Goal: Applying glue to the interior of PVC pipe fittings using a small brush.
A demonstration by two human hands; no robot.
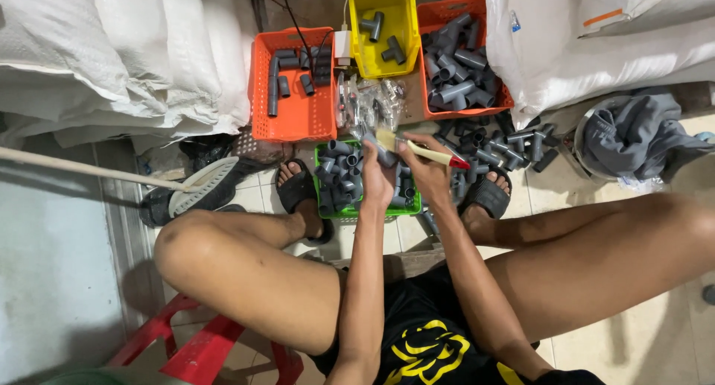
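White sacks (126, 50) are piled at the left, beside an orange basket (292, 113) set on the tiled floor (655, 325). A grey pipe piece (385, 157) is gripped in the left hand (376, 180) over the green basket (328, 206). A small brush (421, 150) is pinched in the right hand (428, 169), its bristles touching the piece.
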